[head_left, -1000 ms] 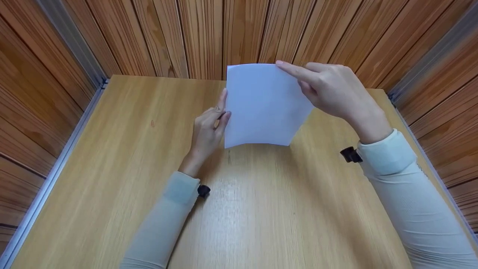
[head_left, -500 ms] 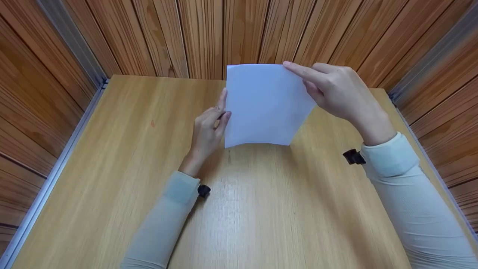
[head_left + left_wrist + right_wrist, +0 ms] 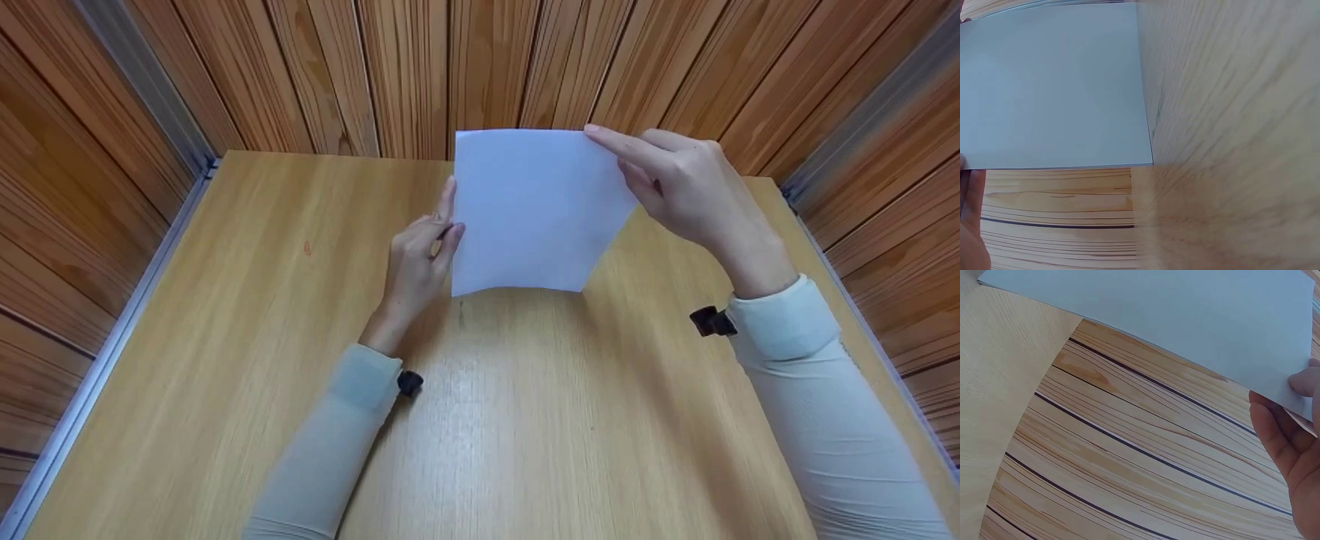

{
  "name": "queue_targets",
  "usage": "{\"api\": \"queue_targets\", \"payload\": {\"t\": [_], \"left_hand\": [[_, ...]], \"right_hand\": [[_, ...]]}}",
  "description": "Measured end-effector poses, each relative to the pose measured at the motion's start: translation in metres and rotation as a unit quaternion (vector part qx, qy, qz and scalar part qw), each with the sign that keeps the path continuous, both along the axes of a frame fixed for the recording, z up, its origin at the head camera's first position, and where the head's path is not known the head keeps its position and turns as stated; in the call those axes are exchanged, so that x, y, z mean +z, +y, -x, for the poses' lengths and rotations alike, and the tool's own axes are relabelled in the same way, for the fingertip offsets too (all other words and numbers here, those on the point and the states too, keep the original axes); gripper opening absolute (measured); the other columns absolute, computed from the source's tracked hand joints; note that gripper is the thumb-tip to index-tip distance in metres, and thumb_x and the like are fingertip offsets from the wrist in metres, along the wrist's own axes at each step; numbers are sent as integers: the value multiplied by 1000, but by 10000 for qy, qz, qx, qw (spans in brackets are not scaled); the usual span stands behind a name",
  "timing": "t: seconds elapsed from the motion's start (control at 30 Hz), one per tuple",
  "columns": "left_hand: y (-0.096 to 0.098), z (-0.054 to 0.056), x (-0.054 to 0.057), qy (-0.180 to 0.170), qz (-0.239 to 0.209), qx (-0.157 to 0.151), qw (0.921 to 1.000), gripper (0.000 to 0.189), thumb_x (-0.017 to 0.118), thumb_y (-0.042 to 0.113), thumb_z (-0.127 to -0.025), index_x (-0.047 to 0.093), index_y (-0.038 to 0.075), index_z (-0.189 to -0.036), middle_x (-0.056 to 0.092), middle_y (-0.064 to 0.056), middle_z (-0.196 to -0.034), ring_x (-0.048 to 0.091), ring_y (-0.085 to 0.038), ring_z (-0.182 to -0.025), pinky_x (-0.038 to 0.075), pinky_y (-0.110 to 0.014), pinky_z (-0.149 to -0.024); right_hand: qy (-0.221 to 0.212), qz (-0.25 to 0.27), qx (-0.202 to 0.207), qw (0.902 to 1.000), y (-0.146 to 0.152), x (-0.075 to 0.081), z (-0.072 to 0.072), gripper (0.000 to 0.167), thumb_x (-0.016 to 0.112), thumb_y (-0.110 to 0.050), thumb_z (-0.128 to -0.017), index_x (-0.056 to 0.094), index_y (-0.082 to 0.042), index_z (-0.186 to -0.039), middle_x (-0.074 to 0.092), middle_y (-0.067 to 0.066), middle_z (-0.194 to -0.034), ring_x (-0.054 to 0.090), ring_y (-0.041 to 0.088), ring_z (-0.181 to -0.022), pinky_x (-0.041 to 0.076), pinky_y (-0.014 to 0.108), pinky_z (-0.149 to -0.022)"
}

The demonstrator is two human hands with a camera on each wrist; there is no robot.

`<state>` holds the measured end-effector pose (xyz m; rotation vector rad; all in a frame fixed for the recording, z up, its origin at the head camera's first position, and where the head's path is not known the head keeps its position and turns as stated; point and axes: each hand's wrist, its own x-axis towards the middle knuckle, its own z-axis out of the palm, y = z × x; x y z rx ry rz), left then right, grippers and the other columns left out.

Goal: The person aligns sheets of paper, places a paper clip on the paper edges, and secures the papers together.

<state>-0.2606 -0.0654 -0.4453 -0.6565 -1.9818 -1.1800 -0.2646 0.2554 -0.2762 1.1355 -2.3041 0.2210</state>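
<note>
A white sheet of paper (image 3: pixel 532 210) stands upright over the far part of the table, its lower edge bowed. At its left edge my left hand (image 3: pixel 416 259) pinches it, thumb in front and the other fingers behind. My right hand (image 3: pixel 694 195) grips the right edge, its index fingertip lying at the top edge near the upper right corner. In the right wrist view, the thumb of the right hand (image 3: pixel 1300 439) lies on one face of the paper (image 3: pixel 1185 320) and fingers are behind it. The left wrist view shows the paper (image 3: pixel 1055 90) with its lower edge close over the tabletop.
The wooden table (image 3: pixel 225 337) has a small reddish mark (image 3: pixel 307 248) at left. A plank wall (image 3: pixel 405 75) rises behind it, with metal rails (image 3: pixel 97 405) along the sides. Black wrist devices (image 3: pixel 409 383) sit at both cuffs.
My right hand has slid a little to the right and slightly down, its index fingertip moving along the paper's top edge toward the corner. My left hand has stayed still.
</note>
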Motion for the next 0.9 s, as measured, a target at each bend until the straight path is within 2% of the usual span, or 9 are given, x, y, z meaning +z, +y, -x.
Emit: {"api": "queue_targets", "payload": {"t": [0.17,0.3,0.47,0.63,0.9], "left_hand": [[1,1,-1,63,-15,7,10000,50,70,7,-103,55,-6,-149,74,-12,-89,44,-17,-63,41,-25,-60],[1,1,0,-10,0,-13,10000,52,69,9,-104,52,-5,-151,76,-12,-99,46,-17,-64,45,-24,-62],[1,0,0,-89,22,-12,10000,54,69,9,-104,51,-3,-153,76,-11,-101,54,-17,-68,55,-24,-70],[1,1,-1,-102,-13,-39,9999,54,68,9,-104,51,-3,-153,76,-10,-97,54,-16,-68,55,-25,-69],[1,2,-1,-140,-101,-80,9998,54,69,10,-104,51,-1,-153,73,-8,-89,54,-17,-65,55,-22,-69]], "right_hand": [[46,320,-13,9995,3,-5,1,53,63,5,-101,62,-17,-150,56,13,-74,39,17,-56,36,28,-54],[134,685,1,9976,3,-11,1,49,65,4,-101,67,-16,-146,61,14,-75,42,20,-57,33,27,-56],[217,1017,-26,9946,3,-17,2,43,66,3,-102,70,-15,-141,63,15,-77,47,23,-59,34,28,-58],[278,1314,36,9909,3,-22,3,42,67,4,-101,72,-14,-138,63,16,-77,50,25,-62,39,27,-60],[278,1678,13,9854,5,-28,4,39,68,4,-100,73,-12,-136,70,17,-84,59,25,-66,40,9,-75]]}}
